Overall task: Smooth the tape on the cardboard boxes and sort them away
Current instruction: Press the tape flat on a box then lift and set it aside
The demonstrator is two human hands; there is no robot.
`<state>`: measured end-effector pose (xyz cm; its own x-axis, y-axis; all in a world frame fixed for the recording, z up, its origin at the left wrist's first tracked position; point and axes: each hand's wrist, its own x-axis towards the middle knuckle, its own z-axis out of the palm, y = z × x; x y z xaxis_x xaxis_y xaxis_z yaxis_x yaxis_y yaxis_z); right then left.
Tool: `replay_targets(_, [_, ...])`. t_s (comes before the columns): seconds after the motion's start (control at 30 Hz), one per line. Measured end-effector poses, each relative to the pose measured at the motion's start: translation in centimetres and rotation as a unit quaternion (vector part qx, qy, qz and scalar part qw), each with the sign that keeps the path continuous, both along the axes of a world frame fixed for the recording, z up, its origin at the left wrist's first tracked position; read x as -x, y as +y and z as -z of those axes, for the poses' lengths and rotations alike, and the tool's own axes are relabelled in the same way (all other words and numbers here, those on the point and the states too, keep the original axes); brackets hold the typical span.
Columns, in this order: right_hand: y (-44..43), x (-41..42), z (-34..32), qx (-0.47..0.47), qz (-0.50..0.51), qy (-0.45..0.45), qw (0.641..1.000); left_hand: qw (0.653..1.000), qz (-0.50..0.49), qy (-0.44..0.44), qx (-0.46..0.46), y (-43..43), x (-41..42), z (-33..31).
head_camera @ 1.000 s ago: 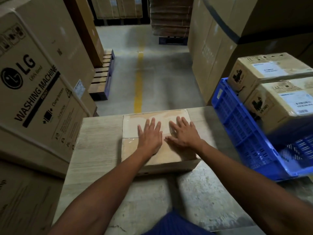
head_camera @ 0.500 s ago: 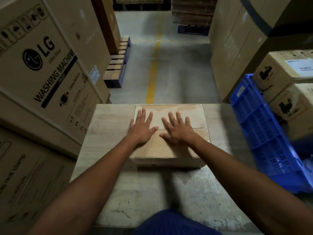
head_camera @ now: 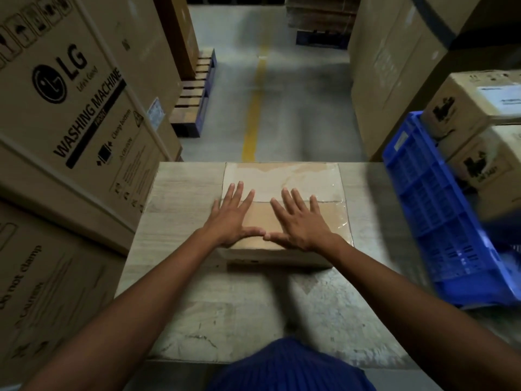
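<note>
Box: the cardboard box (head_camera: pixel 282 176) lies flat on the table (head_camera: pixel 183 193) at your 12 o'clock. Its far edge sits at the table's far edge.
Tape: clear tape (head_camera: pixel 342 218) covers the box's top and looks glossy and wrinkled along the 3 o'clock side.
Your left hand (head_camera: pixel 231 218): it rests palm down on the top, toward the box's 9 o'clock side. The fingers are straight and spread, and the thumb stretches toward 3 o'clock.
Your right hand (head_camera: pixel 298 224): it rests palm down just beside the left. The fingers are straight and spread, and the thumb reaches toward 9 o'clock.
Thumbs: the tips meet close to the box's near edge, but you cannot tell whether they touch.
Crate: a blue plastic crate (head_camera: pixel 439 215) stands tilted beside the table at your 2 o'clock, with two labelled cartons (head_camera: pixel 473 105) stacked behind its wall.
Big carton: a washing machine carton (head_camera: pixel 79 103) stands at your 10 o'clock, close against the table.
Floor: a yellow line (head_camera: pixel 253 108) runs away at 12 o'clock, and a wooden pallet (head_camera: pixel 194 100) sits at 11 o'clock.
</note>
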<state>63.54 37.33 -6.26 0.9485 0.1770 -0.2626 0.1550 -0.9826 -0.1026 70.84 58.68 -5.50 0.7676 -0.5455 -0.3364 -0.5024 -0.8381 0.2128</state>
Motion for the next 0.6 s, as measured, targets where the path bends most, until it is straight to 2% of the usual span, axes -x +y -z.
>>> replay_targets(0.07, [-0.5, 0.6, -0.3, -0.015, 0.006, -0.005, 1.0, 1.0, -0.001, -0.012, 0.011, 0.2, 0.4, 0.1])
replay_targets(0.2, [-2.1, 2.7, 0.0, -0.015, 0.105, -0.03, 0.994, 1.0, -0.008, 0.004, 0.026, 0.5, 0.4, 0.4])
replay_targets(0.37, [-2.7, 2.7, -0.8, -0.021, 0.1, -0.002, 0.995, 1.0, -0.026, -0.006, -0.005, -1.1, 0.2, -0.9])
replay_targets(0.5, [-3.9, 4.7, 0.1, -0.017, 0.19, -0.041, 0.981, 0.998, -0.046, -0.016, 0.039, -4.8, 1.4, -0.8])
replay_targets(0.6, [-3.5, 5.0, 0.2, -0.007, 0.206, -0.033, 0.978, 0.999, -0.023, -0.044, -0.02, -6.3, 2.6, 0.8])
